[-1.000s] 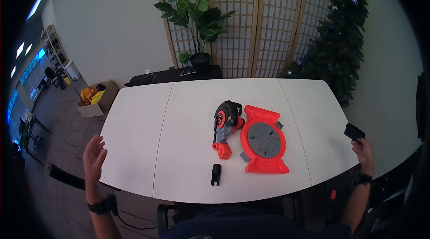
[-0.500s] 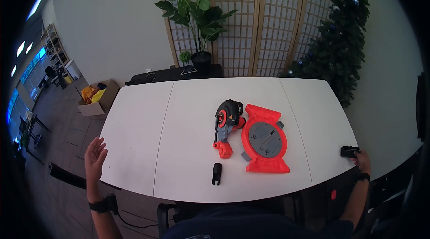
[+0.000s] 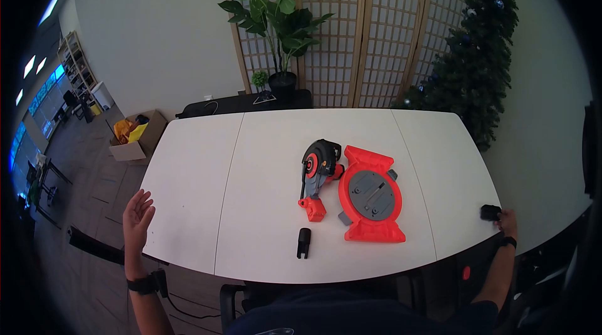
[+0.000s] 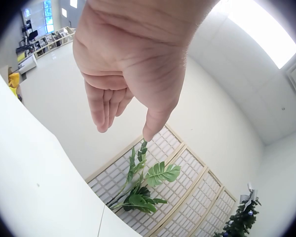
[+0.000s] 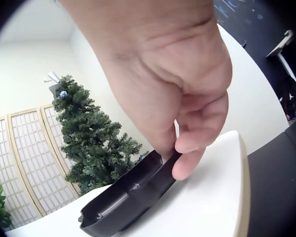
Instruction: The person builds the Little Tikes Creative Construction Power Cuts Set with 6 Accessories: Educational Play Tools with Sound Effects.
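My right hand (image 3: pixel 509 223) pinches one wall of a hollow black plastic piece (image 5: pixel 123 197) between thumb and fingers. That piece lies low over the table's right edge, its open side showing in the right wrist view. My left hand (image 3: pixel 137 222) is raised by the table's left edge, its fingers fairly straight and nothing in them. In the middle of the table stands a black, red and grey toy saw head (image 3: pixel 321 162). Beside it lies a red base (image 3: pixel 374 231) with a round grey disc. Nearer the front is a black pronged part (image 3: pixel 304 243).
The white table (image 3: pixel 263 147) has a curved front edge, with a chair behind it at my body. Beyond it stand a potted plant (image 3: pixel 282 84), a lattice screen (image 3: pixel 332 53) and a decorated tree (image 3: pixel 467 78). A cardboard box (image 3: pixel 147 137) sits on the floor at left.
My right hand has brought the black piece down and toward me to the table's right edge, turning it slightly. My left hand has shifted a little to the right.
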`<state>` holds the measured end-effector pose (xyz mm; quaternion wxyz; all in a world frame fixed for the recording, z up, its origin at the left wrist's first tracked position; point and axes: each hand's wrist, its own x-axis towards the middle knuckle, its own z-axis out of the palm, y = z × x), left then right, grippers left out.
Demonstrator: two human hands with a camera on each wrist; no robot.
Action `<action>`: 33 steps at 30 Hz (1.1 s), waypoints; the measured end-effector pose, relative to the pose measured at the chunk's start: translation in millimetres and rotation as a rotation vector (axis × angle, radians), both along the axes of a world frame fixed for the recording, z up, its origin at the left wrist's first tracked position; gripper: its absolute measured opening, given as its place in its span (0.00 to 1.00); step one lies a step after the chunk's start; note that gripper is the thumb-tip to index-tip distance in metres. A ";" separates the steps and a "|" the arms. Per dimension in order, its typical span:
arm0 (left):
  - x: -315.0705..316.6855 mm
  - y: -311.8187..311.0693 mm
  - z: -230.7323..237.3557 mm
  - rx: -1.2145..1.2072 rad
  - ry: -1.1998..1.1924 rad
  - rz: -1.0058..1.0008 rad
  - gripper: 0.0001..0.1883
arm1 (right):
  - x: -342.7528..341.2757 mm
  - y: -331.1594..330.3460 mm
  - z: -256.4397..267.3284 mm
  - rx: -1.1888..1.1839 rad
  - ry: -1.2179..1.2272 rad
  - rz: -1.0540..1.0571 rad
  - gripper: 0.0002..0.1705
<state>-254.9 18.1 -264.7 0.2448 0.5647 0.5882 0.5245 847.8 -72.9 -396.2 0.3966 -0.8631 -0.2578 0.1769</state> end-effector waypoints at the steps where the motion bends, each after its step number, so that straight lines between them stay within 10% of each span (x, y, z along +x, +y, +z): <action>1: 0.7 0.3 -0.5 -0.002 0.008 0.003 0.30 | 2.1 0.9 -2.5 0.000 0.000 0.000 0.16; 19: 3.8 5.2 -5.0 -0.003 -0.019 -0.023 0.31 | 25.9 1.1 -24.6 0.066 -0.110 -0.063 0.10; 21: -0.7 9.2 -6.6 0.001 -0.012 -0.026 0.31 | 66.4 6.4 -41.8 -0.190 -0.879 -0.025 0.16; 22: -1.8 9.8 -6.9 0.007 -0.006 -0.028 0.31 | 62.0 10.6 -35.3 -0.158 -0.872 -0.055 0.17; 25: 2.6 12.7 -0.3 0.001 0.003 -0.027 0.31 | -14.5 34.4 26.8 -0.092 -0.859 -0.114 0.18; 33: 44.4 35.4 18.1 -0.025 0.063 -0.122 0.33 | -203.6 112.3 118.6 0.257 -0.688 0.560 0.19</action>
